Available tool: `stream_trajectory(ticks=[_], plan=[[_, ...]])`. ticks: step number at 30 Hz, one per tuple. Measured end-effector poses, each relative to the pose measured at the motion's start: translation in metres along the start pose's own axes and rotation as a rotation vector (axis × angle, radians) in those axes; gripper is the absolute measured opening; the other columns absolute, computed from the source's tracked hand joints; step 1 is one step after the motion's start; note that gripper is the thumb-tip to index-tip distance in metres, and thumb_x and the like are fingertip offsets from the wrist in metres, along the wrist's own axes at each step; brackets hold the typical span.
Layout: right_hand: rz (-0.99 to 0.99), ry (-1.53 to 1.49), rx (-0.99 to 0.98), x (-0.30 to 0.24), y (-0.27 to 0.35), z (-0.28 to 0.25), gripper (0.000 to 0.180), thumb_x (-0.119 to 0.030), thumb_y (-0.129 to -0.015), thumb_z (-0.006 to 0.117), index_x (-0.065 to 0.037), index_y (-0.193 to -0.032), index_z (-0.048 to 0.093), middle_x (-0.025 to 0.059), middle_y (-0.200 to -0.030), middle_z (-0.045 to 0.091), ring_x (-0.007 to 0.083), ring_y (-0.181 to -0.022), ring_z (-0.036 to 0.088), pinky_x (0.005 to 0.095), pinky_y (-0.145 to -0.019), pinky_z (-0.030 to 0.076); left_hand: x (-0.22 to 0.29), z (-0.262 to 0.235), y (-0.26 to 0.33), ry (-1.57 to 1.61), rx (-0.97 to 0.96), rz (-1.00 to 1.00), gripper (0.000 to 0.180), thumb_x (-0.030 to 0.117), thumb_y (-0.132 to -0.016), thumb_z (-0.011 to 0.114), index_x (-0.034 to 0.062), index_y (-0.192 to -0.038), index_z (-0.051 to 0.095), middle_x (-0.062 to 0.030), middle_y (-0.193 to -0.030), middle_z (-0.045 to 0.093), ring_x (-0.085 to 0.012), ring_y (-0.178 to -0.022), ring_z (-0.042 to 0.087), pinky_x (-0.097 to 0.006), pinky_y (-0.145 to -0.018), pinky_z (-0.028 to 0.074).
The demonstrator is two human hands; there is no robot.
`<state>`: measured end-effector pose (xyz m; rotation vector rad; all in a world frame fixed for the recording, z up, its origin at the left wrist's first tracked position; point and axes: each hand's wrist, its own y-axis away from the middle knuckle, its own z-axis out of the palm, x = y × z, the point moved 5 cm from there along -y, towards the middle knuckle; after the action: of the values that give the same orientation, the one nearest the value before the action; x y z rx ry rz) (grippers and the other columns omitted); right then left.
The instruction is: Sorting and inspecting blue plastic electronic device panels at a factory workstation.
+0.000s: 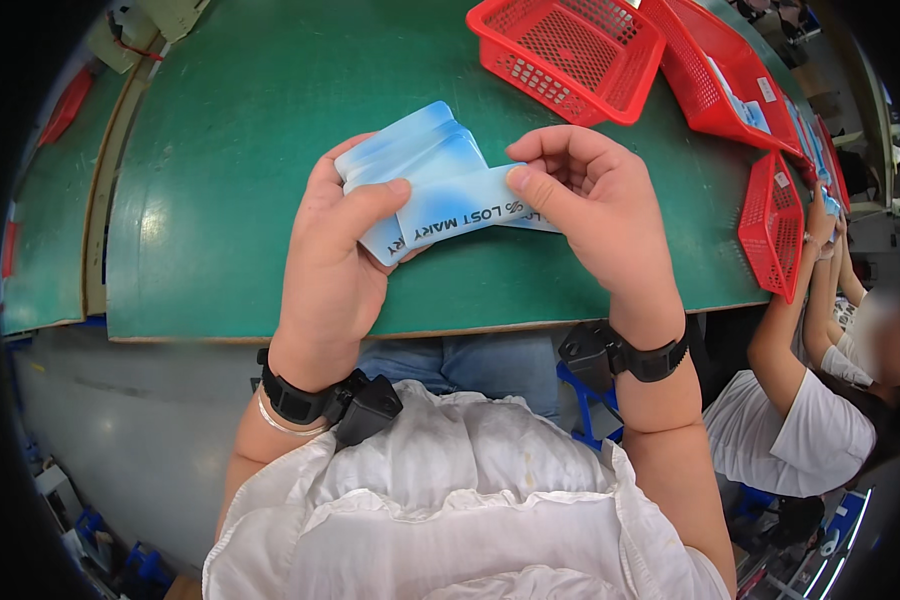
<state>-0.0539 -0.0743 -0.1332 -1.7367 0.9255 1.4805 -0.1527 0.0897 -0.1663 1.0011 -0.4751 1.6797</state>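
My left hand [342, 215] is closed around a fanned stack of flat light-blue and white printed pieces [410, 150], its thumb pressing on the top. Between the thumb and fingers of my right hand [592, 190] is the right end of one such printed piece [460, 205], which lies slantwise across the stack. Its left end still touches the stack near my left thumb. Beneath my right fingers the end of another blue piece [530, 222] shows. Both hands are above the green tabletop, near its front edge.
An open red plastic basket [580, 105] stands at the far right of the green table [270, 80]. Beside it, another red basket [705, 105] holds blue pieces. A smaller red basket [770, 225] sits by the right edge, where co-workers' arms [785, 330] reach in.
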Motion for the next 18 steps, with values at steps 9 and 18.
stream_trajectory(ticks=[9,18], plan=[[0.223,-0.067,-0.064,-0.001,0.004,-0.010,0.016,-0.009,-0.083,0.071,0.003,-0.092,0.067,0.0009,-0.078,0.064,0.0048,-0.069,0.057,0.0190,-0.062,0.046,0.001,0.004,0.000,-0.108,0.052,0.023,0.052,0.016,-0.089,0.067,-0.0010,-0.129,0.039,-0.0110,-0.113,0.058,-0.0161,-0.094,0.065,-0.029,-0.074,0.057],[0.305,-0.298,-0.121,0.009,0.006,-0.017,0.020,-0.017,-0.083,0.072,0.001,-0.090,0.067,0.0000,-0.075,0.063,-0.0008,-0.057,0.046,0.0165,-0.043,0.025,0.001,0.005,0.001,-0.094,0.052,0.033,0.054,0.018,-0.089,0.069,-0.0011,-0.130,0.038,-0.0126,-0.115,0.057,-0.0177,-0.096,0.065,-0.030,-0.075,0.057]])
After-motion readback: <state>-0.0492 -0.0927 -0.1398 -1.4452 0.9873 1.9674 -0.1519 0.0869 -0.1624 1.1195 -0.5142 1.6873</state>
